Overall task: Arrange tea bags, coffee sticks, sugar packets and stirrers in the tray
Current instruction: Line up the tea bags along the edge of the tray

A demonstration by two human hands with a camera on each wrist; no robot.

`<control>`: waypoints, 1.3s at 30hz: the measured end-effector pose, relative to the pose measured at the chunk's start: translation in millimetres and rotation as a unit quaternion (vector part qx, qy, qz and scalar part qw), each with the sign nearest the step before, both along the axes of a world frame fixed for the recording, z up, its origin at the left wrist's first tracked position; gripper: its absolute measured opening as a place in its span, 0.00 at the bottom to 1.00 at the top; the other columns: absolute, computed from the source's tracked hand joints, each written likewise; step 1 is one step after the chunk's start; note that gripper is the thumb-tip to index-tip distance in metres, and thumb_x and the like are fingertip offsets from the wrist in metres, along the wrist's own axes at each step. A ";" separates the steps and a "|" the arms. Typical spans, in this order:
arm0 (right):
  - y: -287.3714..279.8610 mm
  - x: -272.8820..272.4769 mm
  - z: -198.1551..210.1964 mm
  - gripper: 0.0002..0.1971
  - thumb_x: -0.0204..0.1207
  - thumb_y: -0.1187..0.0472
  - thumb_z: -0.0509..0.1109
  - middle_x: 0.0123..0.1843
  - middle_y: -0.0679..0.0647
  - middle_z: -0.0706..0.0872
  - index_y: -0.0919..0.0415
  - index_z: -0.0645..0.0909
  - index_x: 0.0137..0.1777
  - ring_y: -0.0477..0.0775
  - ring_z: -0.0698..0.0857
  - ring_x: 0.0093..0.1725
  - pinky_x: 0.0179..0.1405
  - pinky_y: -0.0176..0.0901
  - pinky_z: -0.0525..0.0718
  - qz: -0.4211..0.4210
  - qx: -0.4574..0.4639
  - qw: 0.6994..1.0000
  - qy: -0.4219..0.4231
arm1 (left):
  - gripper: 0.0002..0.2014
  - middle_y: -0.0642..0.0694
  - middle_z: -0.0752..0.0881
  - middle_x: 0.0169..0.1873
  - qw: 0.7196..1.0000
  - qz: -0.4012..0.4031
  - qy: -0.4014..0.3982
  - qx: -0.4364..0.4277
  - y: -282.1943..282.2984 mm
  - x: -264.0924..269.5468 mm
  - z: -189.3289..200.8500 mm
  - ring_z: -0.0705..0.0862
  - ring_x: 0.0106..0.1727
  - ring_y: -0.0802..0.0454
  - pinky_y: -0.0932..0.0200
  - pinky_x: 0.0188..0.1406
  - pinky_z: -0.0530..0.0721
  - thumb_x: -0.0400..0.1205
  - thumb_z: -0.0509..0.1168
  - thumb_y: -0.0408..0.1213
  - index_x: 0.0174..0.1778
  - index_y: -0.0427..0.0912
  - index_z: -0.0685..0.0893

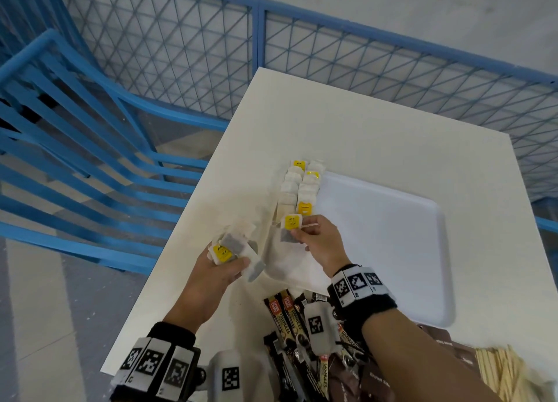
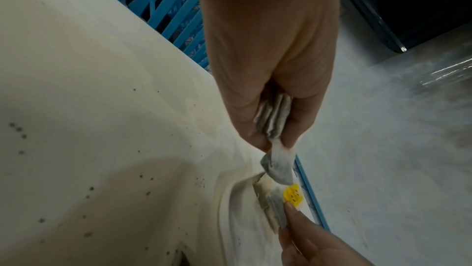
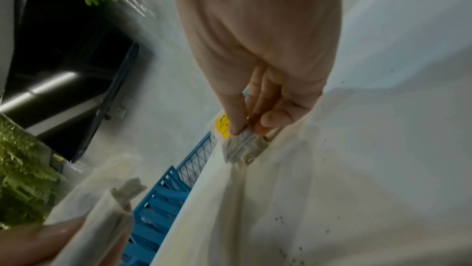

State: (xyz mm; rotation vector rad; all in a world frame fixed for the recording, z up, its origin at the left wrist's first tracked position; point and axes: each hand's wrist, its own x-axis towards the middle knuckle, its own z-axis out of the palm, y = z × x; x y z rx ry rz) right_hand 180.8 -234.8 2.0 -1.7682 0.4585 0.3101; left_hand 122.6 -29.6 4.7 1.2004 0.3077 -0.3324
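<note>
My left hand (image 1: 225, 261) grips a small stack of tea bags (image 1: 238, 249) with a yellow tag, just over the table's left edge; the same stack of tea bags (image 2: 274, 117) shows pinched between thumb and fingers in the left wrist view. My right hand (image 1: 302, 231) pinches one tea bag (image 1: 290, 228) with a yellow tag at the white tray's (image 1: 392, 220) near-left side; that tea bag (image 3: 242, 145) hangs from its fingertips. Two rows of tea bags (image 1: 302, 187) lie along the tray's left edge.
Black coffee sticks (image 1: 290, 326) lie heaped at the table's near edge, brown packets (image 1: 440, 344) beside them and a bundle of wooden stirrers (image 1: 501, 371) at the near right. A blue chair (image 1: 75, 148) and a blue mesh fence (image 1: 302, 54) stand beyond the white table (image 1: 377, 123).
</note>
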 end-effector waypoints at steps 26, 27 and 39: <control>19.2 -5.7 15.0 0.07 0.78 0.53 0.68 0.40 0.49 0.84 0.56 0.79 0.47 0.45 0.80 0.36 0.38 0.29 0.76 0.069 -0.081 0.986 -0.126 | 0.24 0.37 0.87 0.52 0.999 -0.021 0.021 -0.011 -12.0 3.3 3.2 0.85 0.55 0.41 0.56 0.46 0.86 0.64 0.73 0.33 0.57 0.39 0.81; 21.5 -7.9 19.6 0.07 0.78 0.51 0.67 0.40 0.48 0.84 0.54 0.80 0.46 0.45 0.81 0.37 0.37 0.31 0.76 0.115 -0.046 0.987 -0.105 | 0.24 0.40 0.88 0.49 0.999 -0.025 0.018 -0.015 -12.9 3.1 4.5 0.86 0.53 0.44 0.58 0.44 0.86 0.63 0.74 0.33 0.56 0.40 0.82; 17.7 -8.9 33.5 0.05 0.78 0.64 0.68 0.38 0.52 0.82 0.59 0.76 0.42 0.46 0.79 0.37 0.34 0.34 0.76 0.119 0.104 0.986 -0.052 | 0.26 0.38 0.89 0.50 0.999 -0.035 0.018 -0.019 -15.5 0.3 6.0 0.87 0.52 0.43 0.56 0.46 0.87 0.62 0.75 0.32 0.58 0.37 0.81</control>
